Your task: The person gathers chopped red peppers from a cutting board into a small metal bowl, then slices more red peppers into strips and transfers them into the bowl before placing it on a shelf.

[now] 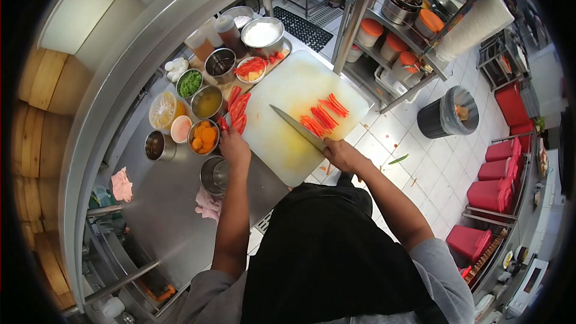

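My right hand (343,156) is wrapped round the handle of a chef's knife (298,128), its blade lying across the white cutting board (270,90). Just beyond the blade are bundles of thin red pepper strips (319,119) on the board. My left hand (234,146) is off the board's left edge, its fingers closed at a piece of red pepper (222,123). More large red pepper pieces (239,111) lie right by it. Beside that hand stands a steel bowl of orange-yellow rounds (204,137), with an empty-looking steel bowl (214,175) nearer me.
Chopped greens (190,83), a bowl of pepper strips (251,69), a pot of white powder (263,33) and squeeze bottles (227,27) crowd the counter's far side. Pink cloths (122,185) lie at left. A lined bin (449,112) stands on the floor at right.
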`<state>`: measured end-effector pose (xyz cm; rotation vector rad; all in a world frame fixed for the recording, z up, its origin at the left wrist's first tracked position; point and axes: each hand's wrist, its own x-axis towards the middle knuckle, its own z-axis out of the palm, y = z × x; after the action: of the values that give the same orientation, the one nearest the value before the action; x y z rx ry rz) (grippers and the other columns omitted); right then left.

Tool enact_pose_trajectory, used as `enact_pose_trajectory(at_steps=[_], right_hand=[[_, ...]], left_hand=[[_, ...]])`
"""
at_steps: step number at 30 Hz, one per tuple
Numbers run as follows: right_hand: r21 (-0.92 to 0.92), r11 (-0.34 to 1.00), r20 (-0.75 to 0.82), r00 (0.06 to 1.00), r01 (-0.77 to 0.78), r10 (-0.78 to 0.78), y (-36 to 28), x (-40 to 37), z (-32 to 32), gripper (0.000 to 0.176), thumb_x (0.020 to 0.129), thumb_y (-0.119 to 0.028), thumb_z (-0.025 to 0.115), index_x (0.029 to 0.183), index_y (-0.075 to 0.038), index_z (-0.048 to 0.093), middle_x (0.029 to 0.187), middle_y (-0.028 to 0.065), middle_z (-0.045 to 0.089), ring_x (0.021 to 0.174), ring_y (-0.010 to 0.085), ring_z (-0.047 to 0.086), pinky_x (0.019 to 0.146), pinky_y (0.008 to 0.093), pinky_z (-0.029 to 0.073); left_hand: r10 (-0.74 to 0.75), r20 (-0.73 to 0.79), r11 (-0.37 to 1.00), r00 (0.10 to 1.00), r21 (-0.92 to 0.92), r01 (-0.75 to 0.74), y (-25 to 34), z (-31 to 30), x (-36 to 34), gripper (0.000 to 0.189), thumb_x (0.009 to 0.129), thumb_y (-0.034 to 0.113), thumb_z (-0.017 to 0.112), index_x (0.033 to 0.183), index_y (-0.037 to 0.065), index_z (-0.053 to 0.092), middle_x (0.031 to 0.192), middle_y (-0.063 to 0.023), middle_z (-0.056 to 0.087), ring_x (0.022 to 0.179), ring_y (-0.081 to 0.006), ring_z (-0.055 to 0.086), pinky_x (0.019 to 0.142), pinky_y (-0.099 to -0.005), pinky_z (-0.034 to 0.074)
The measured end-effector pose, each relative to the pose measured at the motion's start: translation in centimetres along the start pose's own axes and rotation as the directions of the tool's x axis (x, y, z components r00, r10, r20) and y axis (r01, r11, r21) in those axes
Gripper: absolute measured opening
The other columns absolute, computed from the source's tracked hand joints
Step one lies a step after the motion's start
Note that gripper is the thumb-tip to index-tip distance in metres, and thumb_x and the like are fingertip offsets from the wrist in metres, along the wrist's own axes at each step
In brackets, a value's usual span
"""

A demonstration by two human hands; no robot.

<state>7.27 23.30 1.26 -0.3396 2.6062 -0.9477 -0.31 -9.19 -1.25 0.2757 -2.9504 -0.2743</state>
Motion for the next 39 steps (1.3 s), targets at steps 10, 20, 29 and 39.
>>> enact_pose_trajectory(at_steps=[10, 20, 29, 39], right_hand=[[-0.065, 0.997, -0.063, 0.997, -0.039, 0.035, 2.2, 1.6, -2.3, 0.027, 0.094, -0.021, 0.054, 0.102, 0.005, 0.056, 0.085, 0.0309, 0.067, 0.086, 0.0476, 0.066, 0.080, 0.0532, 0.053], [-0.089, 0.988, -0.073, 0.990, -0.127, 0.121, 1.0, 1.5, -1.0, 0.031, 0.095, -0.024, 0.055, 0.108, 0.003, 0.055, 0.088, 0.0305, 0.068, 0.086, 0.0488, 0.067, 0.079, 0.0547, 0.054], [-0.191, 0.974, -0.071, 0.991, -0.125, 0.113, -2.6, 1.5, -2.8, 0.026, 0.094, -0.019, 0.054, 0.104, 0.005, 0.052, 0.082, 0.0313, 0.067, 0.079, 0.0482, 0.068, 0.072, 0.0554, 0.055], [-0.234, 0.967, -0.191, 0.980, -0.103, 0.058, -0.6, 3.2, 1.1, 0.025, 0.094, -0.017, 0.053, 0.106, 0.004, 0.048, 0.075, 0.0298, 0.066, 0.071, 0.0484, 0.067, 0.064, 0.0567, 0.055]], left_hand=[[0.276, 0.288, 0.144, 0.917, -0.956, 0.257, 10.4, -1.2, -0.8, 0.016, 0.093, -0.001, 0.067, 0.108, -0.003, 0.063, 0.091, -0.0082, 0.071, 0.074, -0.0124, 0.067, 0.060, -0.0270, 0.056], [0.571, -0.111, 0.605, 0.813, -0.613, -0.509, 10.8, 1.7, -4.6, 0.024, 0.088, 0.006, 0.068, 0.110, -0.002, 0.065, 0.113, -0.0164, 0.054, 0.109, -0.0368, 0.051, 0.096, -0.0467, 0.043], [0.602, -0.138, 0.602, 0.787, -0.570, -0.560, 11.5, 3.1, -4.4, 0.015, 0.089, 0.003, 0.062, 0.102, 0.000, 0.067, 0.105, -0.0153, 0.056, 0.102, -0.0350, 0.054, 0.089, -0.0461, 0.047], [0.477, -0.108, 0.701, 0.872, -0.552, -0.452, 12.1, 3.0, -4.9, 0.014, 0.084, 0.001, 0.068, 0.098, 0.002, 0.066, 0.099, -0.0160, 0.055, 0.097, -0.0365, 0.054, 0.087, -0.0462, 0.045]])
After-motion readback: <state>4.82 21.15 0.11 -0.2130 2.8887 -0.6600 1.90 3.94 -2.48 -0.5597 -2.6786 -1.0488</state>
